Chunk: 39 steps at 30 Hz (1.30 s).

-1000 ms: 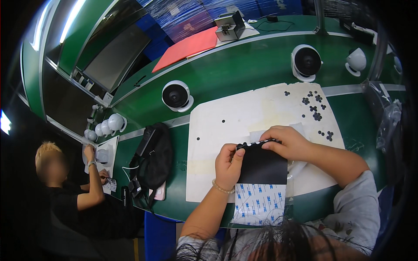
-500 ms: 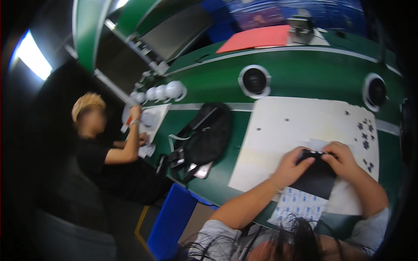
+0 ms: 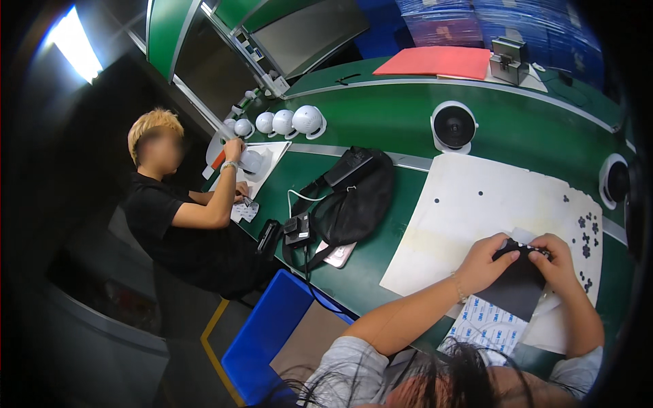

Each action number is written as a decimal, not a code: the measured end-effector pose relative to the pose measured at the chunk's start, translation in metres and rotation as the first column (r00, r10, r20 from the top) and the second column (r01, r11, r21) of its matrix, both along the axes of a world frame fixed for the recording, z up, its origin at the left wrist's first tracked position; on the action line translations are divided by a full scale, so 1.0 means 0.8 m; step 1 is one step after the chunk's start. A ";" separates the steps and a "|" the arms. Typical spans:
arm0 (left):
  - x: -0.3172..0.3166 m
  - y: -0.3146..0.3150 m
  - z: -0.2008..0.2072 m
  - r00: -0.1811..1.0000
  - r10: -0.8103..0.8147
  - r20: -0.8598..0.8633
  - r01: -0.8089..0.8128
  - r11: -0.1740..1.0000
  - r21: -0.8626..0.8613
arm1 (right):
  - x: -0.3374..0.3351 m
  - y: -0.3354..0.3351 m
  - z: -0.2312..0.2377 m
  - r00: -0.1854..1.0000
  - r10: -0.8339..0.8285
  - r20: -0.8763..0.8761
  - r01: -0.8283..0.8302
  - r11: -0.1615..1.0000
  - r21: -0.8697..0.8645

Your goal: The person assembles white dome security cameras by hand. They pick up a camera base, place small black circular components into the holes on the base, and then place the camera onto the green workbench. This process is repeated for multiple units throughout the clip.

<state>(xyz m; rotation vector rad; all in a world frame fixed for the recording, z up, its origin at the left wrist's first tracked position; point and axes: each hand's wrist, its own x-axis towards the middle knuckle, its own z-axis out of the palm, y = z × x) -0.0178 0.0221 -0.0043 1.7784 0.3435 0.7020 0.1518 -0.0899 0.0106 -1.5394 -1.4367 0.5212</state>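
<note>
My left hand (image 3: 491, 264) and my right hand (image 3: 554, 262) both pinch the top edge of a black sheet (image 3: 511, 291), which shows small white spots along that edge. Thumbs lie on the near face; the other fingers are partly hidden behind it. The sheet hangs tilted over a white board (image 3: 428, 238). Below it shows a white backing sheet (image 3: 490, 323) with blue print. Small black round pads (image 3: 586, 250) lie clustered on the board beyond my right hand. Two single pads, one of them here (image 3: 481, 193), sit apart toward the board's far left.
A black bag (image 3: 360, 197) and a phone (image 3: 337, 254) lie left of the board. White round devices with black fronts, such as this one (image 3: 454, 127), stand behind it. A blue bin (image 3: 265, 333) is at the table's near edge. A co-worker (image 3: 183, 197) sits at the left.
The whole view has shifted, so the table and co-worker appear moved in the picture. Both my hands still grip the black sheet's top edge, with the fingers slightly rearranged.
</note>
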 end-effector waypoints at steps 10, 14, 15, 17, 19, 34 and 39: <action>-0.010 0.014 0.001 0.999 0.048 0.023 -0.043 0.986 -0.161 | 0.003 -0.004 0.013 0.937 0.068 -0.342 -0.087 0.995 -0.042; -0.004 0.017 0.002 0.997 0.065 0.034 -0.050 0.946 -0.322 | 0.015 -0.001 0.000 0.828 0.086 -0.554 -0.098 0.995 0.008; -0.001 0.015 0.003 0.996 0.075 0.051 -0.052 0.932 -0.359 | 0.019 -0.001 -0.006 0.811 0.107 -0.575 -0.104 0.994 0.038; 0.002 0.015 -0.004 0.989 0.105 0.099 -0.060 0.923 -0.381 | 0.017 0.001 -0.007 0.812 0.092 -0.576 -0.082 0.996 0.044; 0.000 0.009 0.003 0.986 0.104 0.133 -0.012 0.830 -0.558 | 0.019 0.003 -0.009 0.937 0.013 -0.349 -0.007 1.000 0.019; 0.003 0.016 0.002 0.998 0.011 -0.061 -0.041 0.854 -0.518 | 0.021 -0.003 0.007 0.979 0.002 -0.204 -0.022 0.995 -0.098; 0.003 0.016 0.002 0.997 0.006 -0.076 -0.044 0.864 -0.502 | 0.023 -0.005 0.011 0.989 -0.011 -0.148 -0.008 0.992 -0.126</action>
